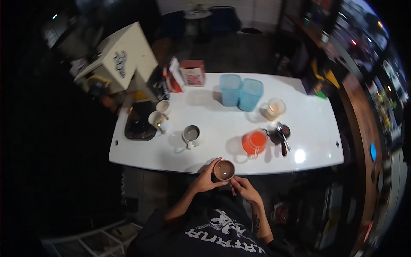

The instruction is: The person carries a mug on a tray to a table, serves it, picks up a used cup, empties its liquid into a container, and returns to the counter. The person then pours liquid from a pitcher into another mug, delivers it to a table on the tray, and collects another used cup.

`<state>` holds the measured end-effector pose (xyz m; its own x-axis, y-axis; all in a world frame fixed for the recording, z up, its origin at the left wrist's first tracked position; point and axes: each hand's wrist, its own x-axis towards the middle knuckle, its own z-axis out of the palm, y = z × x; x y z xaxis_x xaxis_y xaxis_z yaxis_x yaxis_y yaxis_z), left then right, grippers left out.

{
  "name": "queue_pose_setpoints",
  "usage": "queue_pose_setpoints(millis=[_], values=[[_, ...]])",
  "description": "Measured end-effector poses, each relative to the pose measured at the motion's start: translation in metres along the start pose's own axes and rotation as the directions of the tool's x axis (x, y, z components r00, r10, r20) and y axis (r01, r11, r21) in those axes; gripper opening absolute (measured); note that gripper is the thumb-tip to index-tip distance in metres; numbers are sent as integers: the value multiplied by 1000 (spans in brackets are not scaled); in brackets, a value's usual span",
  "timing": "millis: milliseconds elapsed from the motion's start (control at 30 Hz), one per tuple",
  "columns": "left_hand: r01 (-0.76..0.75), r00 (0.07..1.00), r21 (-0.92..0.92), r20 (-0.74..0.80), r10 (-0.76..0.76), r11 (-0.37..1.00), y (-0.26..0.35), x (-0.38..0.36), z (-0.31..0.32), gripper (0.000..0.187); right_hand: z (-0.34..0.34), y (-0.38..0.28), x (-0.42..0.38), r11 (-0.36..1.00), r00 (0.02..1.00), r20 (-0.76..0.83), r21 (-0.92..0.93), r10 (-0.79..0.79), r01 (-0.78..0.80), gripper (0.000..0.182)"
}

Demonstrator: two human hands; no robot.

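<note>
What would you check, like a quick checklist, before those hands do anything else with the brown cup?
1. Left hand supporting the brown cup: ok, its fingers curve around the side.
2. Right hand gripping too: cannot tell; its fingers are at the cup's side, but any handle is hidden.
3. Cup roughly upright: ok, its opening faces up.
4. Cup well inside the edge of the white table: not ok, it shows right at the near edge.
5. Cup apart from the red jug and white mug: ok, gaps show.
6. How full it is: cannot tell.
</note>
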<state>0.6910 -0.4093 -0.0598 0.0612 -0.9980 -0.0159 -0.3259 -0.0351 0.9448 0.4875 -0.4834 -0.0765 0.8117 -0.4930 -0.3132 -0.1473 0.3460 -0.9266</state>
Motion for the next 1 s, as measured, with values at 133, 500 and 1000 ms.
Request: queue_pose_setpoints(millis=[133,500,1000], values=[[48,986,-156,-152,-72,987,3,-22,-15,98,0,-22,30,995,981,180,-78,72,-59,32],[118,622,292,-767,158,949,-23,-3,-201,52,19,-44,69,997,962,264,-61,62,-48,34],[641,757,590,-591,-279,490,-63,119,-280,105,53,-94,77,980,947,-263,33,-183,198,33]])
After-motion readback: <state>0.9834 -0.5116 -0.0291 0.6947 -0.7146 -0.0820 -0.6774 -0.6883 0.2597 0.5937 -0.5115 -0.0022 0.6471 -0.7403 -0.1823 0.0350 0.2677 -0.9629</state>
